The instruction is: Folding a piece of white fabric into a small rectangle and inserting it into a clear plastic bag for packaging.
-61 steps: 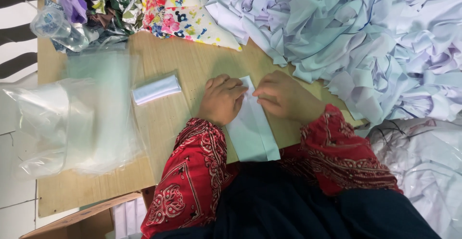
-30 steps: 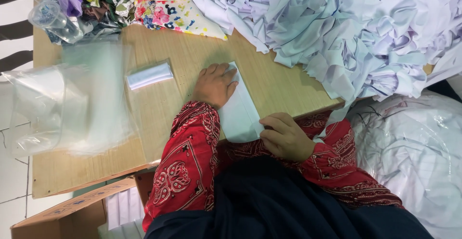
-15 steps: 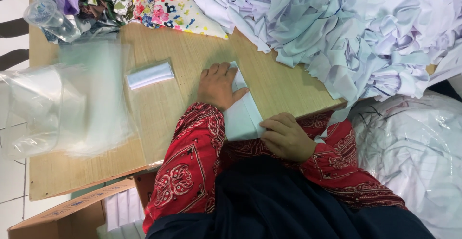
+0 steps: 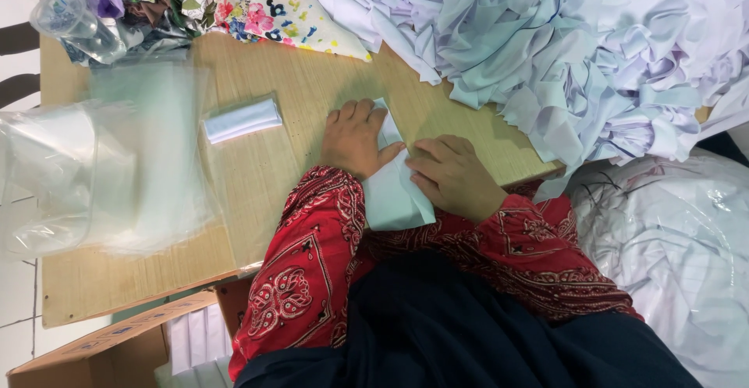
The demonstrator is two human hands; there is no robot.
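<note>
A folded strip of pale white cloth (image 4: 394, 189) is pressed flat between both hands in the head view: the left hand (image 4: 356, 140) lies palm-down on its far end, fingers spread and thumb laid across it, while the right hand (image 4: 455, 176) is bent at the knuckles, fingertips pinning its right edge. Nothing is clenched. The cloth lies smooth on the light wooden table (image 4: 296, 91) at its near edge.

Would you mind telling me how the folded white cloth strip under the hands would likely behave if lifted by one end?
The white cloth strip would probably flop and unfold, since both the left hand and right hand press it flat on the wooden table. It looks thin, so likely light. Its end overhangs the table edge, so it may slide off.
</note>
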